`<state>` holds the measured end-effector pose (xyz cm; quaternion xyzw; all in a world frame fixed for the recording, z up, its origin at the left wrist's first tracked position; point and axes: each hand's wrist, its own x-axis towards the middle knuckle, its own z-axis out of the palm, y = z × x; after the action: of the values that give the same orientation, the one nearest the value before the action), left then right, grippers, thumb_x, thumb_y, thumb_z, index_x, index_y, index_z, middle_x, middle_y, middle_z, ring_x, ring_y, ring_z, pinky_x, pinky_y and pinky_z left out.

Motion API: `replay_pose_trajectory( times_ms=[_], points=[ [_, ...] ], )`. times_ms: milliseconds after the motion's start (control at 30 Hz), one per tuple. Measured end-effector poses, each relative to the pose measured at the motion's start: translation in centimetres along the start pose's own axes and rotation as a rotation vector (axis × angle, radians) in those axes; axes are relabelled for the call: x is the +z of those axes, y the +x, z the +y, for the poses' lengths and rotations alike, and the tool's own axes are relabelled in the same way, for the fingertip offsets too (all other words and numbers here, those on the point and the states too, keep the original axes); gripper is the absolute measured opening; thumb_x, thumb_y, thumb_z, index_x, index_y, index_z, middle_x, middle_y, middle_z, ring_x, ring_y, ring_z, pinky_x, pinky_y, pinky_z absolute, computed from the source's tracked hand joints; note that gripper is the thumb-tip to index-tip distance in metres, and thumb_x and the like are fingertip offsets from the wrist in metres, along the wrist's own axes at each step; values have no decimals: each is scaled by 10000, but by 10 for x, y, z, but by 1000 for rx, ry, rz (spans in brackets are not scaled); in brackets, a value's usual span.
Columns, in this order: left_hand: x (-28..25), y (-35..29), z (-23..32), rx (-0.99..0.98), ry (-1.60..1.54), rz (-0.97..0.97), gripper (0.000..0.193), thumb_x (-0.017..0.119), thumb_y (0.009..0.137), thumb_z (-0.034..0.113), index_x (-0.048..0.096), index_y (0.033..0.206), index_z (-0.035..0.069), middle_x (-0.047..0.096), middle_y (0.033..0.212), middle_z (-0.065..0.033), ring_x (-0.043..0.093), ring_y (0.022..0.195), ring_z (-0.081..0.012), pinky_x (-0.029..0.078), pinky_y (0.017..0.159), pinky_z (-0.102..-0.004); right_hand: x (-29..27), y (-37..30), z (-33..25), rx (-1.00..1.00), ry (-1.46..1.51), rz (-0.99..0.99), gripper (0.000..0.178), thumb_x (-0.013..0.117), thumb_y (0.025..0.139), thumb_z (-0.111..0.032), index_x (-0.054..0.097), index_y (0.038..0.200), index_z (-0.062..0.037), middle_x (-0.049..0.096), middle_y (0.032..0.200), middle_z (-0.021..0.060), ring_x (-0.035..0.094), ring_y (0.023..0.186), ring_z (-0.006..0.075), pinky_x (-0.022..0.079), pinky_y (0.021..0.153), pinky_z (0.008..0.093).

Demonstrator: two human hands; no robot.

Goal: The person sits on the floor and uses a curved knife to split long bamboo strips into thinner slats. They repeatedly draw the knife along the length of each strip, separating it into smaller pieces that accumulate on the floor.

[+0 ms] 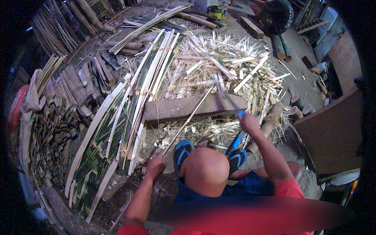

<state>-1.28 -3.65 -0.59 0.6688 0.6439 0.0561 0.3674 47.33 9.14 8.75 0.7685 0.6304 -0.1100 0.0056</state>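
Strip [188, 120]: slants across the block [174, 108], near end clamped in the left hand [156, 166]. Judged light, fairly stiff and springy, with edges that may splinter; take hold at the near end, clear of the tool [240, 114]. Right hand [250, 123], well apart from the left, is closed on this tool's blue handle; its working end is blurred. Slats [148, 84] lie beside the block's left end, shavings [239, 72] beyond it. Log [270, 121], knee [206, 170] and sandals [237, 159] restrict the near side.
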Motion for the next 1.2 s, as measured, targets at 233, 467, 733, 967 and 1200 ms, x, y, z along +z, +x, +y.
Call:
replay_pose_trajectory(
  times_ms=[233, 467, 733, 967, 1200],
  points=[
    [8, 28, 30, 3, -139, 89, 405, 469, 982, 346, 571, 1235, 47, 642, 1083, -296, 600, 1043, -471, 465, 900, -515, 31, -70, -54, -363, -149, -352, 460, 522, 955, -485, 562, 1209, -104, 700, 876, 224, 681, 823, 437, 523, 724, 556],
    [-6, -4, -34, -287, -229, -219, 425, 495, 976, 360, 563, 1296, 90, 661, 1078, -246, 616, 1056, -427, 475, 906, -492, -12, 19, 0, -7, 37, 73, 493, 483, 978, -511, 559, 1093, -37, 686, 843, 268, 667, 815, 477, 525, 704, 574],
    [52, 80, 35, 77, -512, 69, 363, 526, 993, 248, 530, 1322, 95, 640, 1201, -135, 679, 858, -367, 543, 779, -456, 8, -8, -51, -131, 25, -35, 459, 514, 975, -480, 514, 1114, -42, 679, 893, 271, 652, 844, 479, 499, 735, 581],
    [89, 117, 84, -69, -1719, 230, 870, 621, 972, 215, -19, 1561, 218, 386, 1516, -73, 603, 1124, -239, 501, 901, -392, 18, 0, -56, -136, 88, -124, 386, 562, 948, -390, 526, 1079, -28, 672, 911, 286, 646, 879, 487, 503, 754, 577],
    [28, 82, 129, 75, -1557, 762, 809, 593, 987, 211, 44, 1581, 209, 274, 1581, -71, 444, 1334, -243, 433, 1016, -435, 4, -44, -55, -140, 41, -213, 296, 562, 923, -295, 554, 1087, -49, 687, 910, 260, 667, 847, 460, 521, 742, 565]
  ],
)
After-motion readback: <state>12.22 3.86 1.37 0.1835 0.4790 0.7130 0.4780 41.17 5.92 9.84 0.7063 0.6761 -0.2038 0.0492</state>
